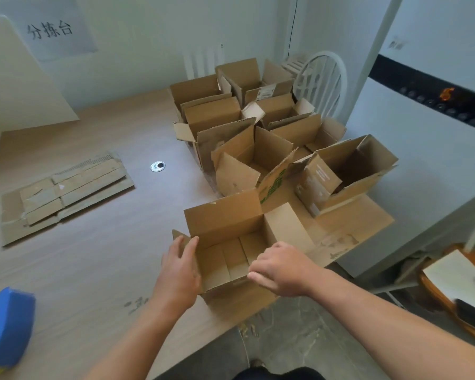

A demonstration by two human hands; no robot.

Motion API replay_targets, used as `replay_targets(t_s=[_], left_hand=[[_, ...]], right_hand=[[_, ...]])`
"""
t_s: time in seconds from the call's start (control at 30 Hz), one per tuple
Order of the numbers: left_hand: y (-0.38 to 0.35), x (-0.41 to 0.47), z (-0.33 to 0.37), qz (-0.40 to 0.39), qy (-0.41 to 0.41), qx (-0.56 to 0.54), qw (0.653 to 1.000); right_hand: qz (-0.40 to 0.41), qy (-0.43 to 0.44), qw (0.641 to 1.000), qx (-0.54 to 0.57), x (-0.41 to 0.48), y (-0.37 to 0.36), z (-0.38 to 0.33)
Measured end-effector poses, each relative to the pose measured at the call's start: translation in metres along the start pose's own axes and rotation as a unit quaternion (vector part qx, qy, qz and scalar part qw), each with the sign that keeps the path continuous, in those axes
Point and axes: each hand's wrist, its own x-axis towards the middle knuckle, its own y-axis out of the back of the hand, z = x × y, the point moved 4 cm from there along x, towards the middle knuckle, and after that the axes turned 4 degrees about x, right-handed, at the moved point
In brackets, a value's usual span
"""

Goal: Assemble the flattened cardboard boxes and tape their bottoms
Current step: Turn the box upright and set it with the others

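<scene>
Two bare forearms reach in from the near edge. The left hand (180, 266) lies flat, fingers straight, against the outer left side of the open box (225, 223). The right hand (281, 270) curls its fingers over the box's near right rim and grips it. The box stands upright at the table's (93, 270) near right edge. Assembled boxes (258, 119) crowd the far right, and flattened boxes (66, 193) are stacked at the left. A blue tape dispenser (6, 327) lies near left.
</scene>
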Motion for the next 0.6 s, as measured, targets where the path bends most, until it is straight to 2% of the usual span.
replay_targets(t_s=[0.17,0.3,0.47,0.6], left_hand=[[-0.009,-0.015,0.020,0.009,0.008,0.011,1.000],[-0.010,-0.021,0.025,0.005,0.025,-0.019,1.000],[-0.006,-0.024,0.016,0.067,0.046,-0.102,0.991],[-0.004,-0.015,-0.001,0.066,0.130,-0.185,0.972]], right_hand=[[0.009,0.028,1.000,0.006,-0.020,-0.001,0.009],[0.013,-0.002,0.993,0.120,-0.031,-0.001,0.024],[0.143,-0.131,0.961,0.198,-0.008,0.032,0.076],[0.224,-0.191,0.930,0.218,0.024,0.056,0.113]])
